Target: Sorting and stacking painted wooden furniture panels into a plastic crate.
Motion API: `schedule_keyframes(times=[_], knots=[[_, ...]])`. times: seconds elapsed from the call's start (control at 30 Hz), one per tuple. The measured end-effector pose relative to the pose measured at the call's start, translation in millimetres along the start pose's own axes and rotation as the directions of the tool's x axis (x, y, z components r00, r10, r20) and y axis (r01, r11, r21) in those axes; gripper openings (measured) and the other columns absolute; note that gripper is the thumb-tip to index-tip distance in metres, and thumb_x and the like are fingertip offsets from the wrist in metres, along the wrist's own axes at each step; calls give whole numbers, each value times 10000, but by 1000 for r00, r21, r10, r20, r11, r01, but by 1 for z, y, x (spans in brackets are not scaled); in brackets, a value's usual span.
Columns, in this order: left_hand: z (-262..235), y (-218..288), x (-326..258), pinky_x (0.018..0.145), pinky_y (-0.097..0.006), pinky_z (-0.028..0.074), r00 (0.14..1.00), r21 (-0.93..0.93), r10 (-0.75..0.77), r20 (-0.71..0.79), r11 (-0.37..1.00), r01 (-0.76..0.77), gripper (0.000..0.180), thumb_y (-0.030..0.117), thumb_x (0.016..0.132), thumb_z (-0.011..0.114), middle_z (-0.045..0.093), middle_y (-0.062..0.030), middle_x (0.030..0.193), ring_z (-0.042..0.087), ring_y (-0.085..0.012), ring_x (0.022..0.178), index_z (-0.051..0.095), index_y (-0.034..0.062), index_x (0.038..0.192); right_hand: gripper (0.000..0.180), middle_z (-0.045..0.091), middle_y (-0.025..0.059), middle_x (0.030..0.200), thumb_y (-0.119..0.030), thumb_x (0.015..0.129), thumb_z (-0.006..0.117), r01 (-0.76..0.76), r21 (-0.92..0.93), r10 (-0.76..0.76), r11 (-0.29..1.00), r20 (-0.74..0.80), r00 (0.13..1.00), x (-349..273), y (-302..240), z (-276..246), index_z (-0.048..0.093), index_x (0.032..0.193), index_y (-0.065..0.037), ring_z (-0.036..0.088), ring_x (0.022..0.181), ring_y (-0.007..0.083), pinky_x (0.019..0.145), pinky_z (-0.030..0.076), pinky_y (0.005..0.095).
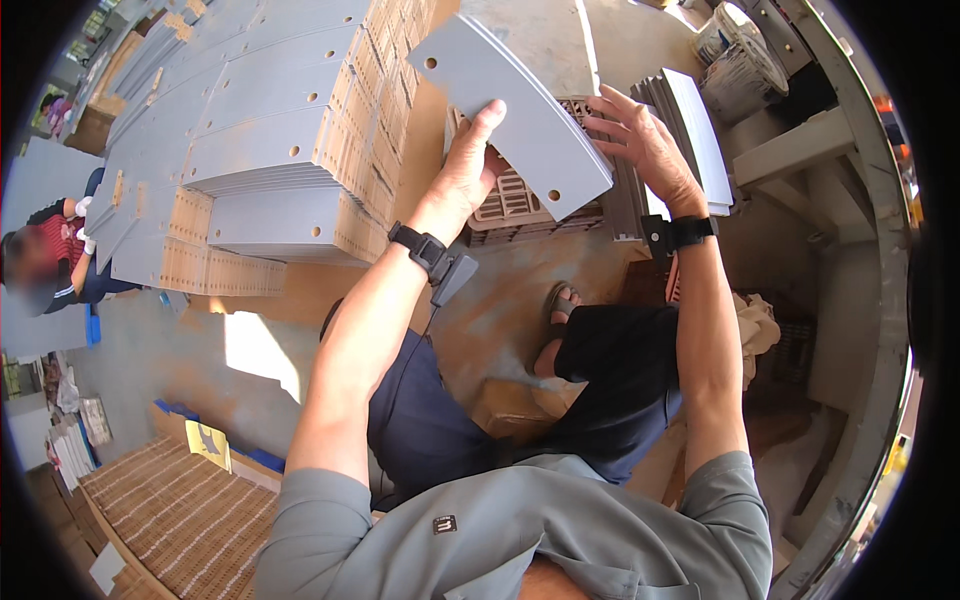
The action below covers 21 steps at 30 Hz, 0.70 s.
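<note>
A flat grey panel (pixel 515 105) with a curved edge and a round hole near each end is held up tilted in front of me. My left hand (pixel 472 155) grips its near left edge, thumb on top and fingers underneath. Layered lines run along the panel's right edge, so I cannot tell whether it is one board or more. Beside that edge, my right hand (pixel 645 150) has its fingers apart; it holds nothing, and whether a fingertip touches the panel is unclear. Under the panel stands a brown plastic crate (pixel 510 200), partly hidden.
Large stacks of similar grey panels (pixel 270 110) stand at the left. More panels (pixel 700 140) lean upright beyond my right hand. Stained buckets (pixel 740 70) are at the far right, near a metal frame (pixel 800 145). Another person (pixel 65 250) sits at the far left.
</note>
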<state>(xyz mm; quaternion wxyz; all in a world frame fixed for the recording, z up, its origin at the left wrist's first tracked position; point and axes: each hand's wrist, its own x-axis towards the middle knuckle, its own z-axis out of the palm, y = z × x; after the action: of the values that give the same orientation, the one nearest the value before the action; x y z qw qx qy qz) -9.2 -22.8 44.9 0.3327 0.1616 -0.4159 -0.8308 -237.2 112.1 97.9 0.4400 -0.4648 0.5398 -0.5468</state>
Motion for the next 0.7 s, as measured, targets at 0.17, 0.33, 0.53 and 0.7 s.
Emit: schedule_keyframes(times=[0.17, 0.33, 0.53, 0.7], knots=[[22, -19, 14, 1150, -541, 360, 975, -501, -113, -191, 866, 2, 886, 566, 808, 755, 431, -148, 1378, 438, -287, 1302, 368, 57, 1423, 987, 310, 221, 1576, -612, 896, 644, -69, 111, 89, 991, -187, 978, -29, -9, 4, 229, 1562, -12, 400, 1393, 383, 1072, 424, 565], [48, -31, 13, 1155, -553, 358, 977, -529, -52, -207, 846, -67, 923, 602, 816, 732, 405, -177, 1386, 399, -313, 1340, 334, 41, 1431, 1100, 338, 204, 1546, -458, 849, 779, -61, 70, 84, 996, -403, 911, -21, -18, 54, 106, 1569, 30, 342, 1428, 296, 1054, 420, 530], [65, -39, 14, 1176, -549, 307, 988, -553, -43, -150, 832, -47, 952, 650, 815, 703, 400, -174, 1398, 374, -313, 1360, 333, 20, 1427, 1183, 366, 214, 1521, -449, 810, 822, 22, 186, 95, 982, -597, 796, -20, -20, 65, 52, 1569, 29, 425, 1364, 294, 1048, 441, 482], [69, -31, 15, 1171, -550, 336, 988, -575, -12, -154, 815, -79, 946, 663, 846, 654, 352, -199, 1431, 348, -336, 1380, 331, -8, 1428, 1124, 396, 200, 1483, -384, 841, 812, 167, 208, -14, 964, -586, 811, -19, -16, 69, 61, 1566, 33, 457, 1338, 279, 1041, 464, 453]])
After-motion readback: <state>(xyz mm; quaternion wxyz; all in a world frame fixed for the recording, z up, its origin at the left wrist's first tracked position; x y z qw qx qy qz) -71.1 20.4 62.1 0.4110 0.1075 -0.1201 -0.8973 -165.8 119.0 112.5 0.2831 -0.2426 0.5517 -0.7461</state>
